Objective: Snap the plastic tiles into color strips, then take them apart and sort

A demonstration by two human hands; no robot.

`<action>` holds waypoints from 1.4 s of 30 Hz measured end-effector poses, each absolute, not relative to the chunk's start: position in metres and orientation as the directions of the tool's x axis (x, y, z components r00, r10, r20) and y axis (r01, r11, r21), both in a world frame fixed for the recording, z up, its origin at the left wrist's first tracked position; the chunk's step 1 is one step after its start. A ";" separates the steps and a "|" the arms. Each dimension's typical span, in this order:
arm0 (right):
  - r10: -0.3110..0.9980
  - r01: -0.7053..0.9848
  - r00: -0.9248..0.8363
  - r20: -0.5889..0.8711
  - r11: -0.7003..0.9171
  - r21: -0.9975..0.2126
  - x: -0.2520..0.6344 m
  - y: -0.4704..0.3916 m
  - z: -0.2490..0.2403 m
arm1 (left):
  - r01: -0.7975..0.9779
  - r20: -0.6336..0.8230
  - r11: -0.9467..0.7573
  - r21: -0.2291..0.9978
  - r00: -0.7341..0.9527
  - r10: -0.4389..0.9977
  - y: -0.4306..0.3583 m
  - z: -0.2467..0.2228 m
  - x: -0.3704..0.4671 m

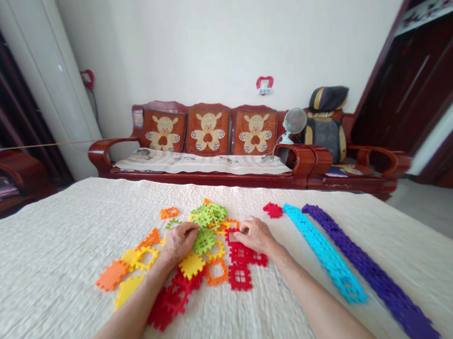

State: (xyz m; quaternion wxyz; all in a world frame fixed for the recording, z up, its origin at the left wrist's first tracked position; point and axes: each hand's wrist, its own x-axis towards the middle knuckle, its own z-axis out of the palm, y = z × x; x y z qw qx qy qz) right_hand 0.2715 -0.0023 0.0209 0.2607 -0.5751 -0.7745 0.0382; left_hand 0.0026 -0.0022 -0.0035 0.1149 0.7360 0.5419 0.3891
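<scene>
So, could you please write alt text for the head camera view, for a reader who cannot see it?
A person's left hand and right hand rest on a pile of colourful interlocking plastic tiles scattered on a cream quilted cloth. To the right lie a long cyan tile strip and a purple one; a red wooden sofa stands behind.

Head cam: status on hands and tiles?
Left hand resting on green tile, grip unclear. Right hand touching red tiles, fingers curled. Loose tile pile just beyond; cyan strip and purple strip lie right, apart.

Cream quilted bed [60,245] with scattered plastic tiles [201,244], blue strip [327,250], purple strip [371,268].
</scene>
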 end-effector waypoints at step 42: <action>0.760 0.905 0.366 0.537 -0.157 -0.395 0.344 0.029 -0.002 | 0.714 0.450 -0.392 0.580 0.121 0.885 0.000 -0.006 0.000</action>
